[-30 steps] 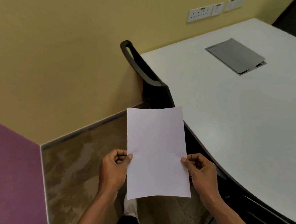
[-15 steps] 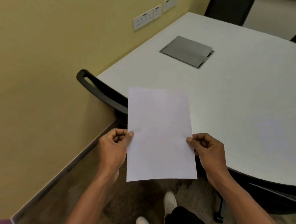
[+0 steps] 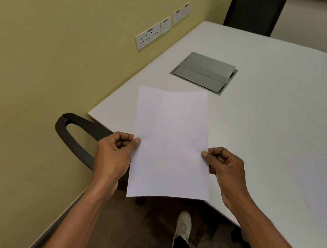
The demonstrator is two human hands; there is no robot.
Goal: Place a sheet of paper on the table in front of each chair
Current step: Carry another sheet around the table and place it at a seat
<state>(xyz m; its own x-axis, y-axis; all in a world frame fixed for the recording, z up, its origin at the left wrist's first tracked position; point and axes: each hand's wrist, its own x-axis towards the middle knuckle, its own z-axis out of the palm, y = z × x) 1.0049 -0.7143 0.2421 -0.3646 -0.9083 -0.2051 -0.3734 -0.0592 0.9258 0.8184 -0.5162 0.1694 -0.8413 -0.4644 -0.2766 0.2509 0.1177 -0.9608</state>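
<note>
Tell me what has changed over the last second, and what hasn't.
The sheet of paper, held out over the floor beside the chair a second ago, has been carried forward and to the right, so its far half now lies over the corner of the white table. Nothing was let go: the left hand and right hand still pinch its side edges. The grey cable hatch is unchanged.

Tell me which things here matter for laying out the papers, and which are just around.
Part of the job: sheet of paper, held in the left hand and right hand; white table; near chair; far chair.

Just around: grey cable hatch in the table; wall sockets.
</note>
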